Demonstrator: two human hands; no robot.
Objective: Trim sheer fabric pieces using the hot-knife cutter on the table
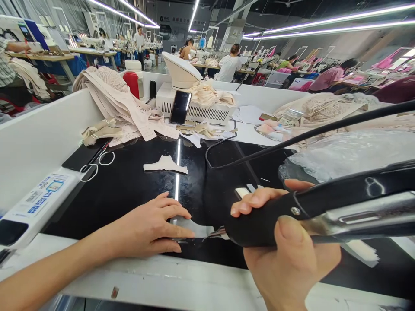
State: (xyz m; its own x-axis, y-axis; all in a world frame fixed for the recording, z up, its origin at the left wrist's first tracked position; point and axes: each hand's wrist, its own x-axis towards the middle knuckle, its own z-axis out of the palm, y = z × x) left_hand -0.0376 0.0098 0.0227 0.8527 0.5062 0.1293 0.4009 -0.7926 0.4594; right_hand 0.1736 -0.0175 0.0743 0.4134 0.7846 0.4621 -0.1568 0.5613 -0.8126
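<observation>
My left hand (152,226) lies flat, fingers stretched out, pressing a small pale fabric piece (194,226) onto the black glossy table (129,185). My right hand (285,255) is wrapped round a black-handled tool (324,211) with a metal body; its tip meets the fabric piece just right of my left fingertips. A black cable (292,140) runs from the tool up to the right.
Another cut fabric piece (165,165) lies further back, white-handled scissors (97,164) at the left. A white machine (194,108) with a phone (180,106) leaning on it, beige fabric piles (110,97), a red bottle (132,83) and a plastic bag (350,151) crowd the back. People work at distant tables.
</observation>
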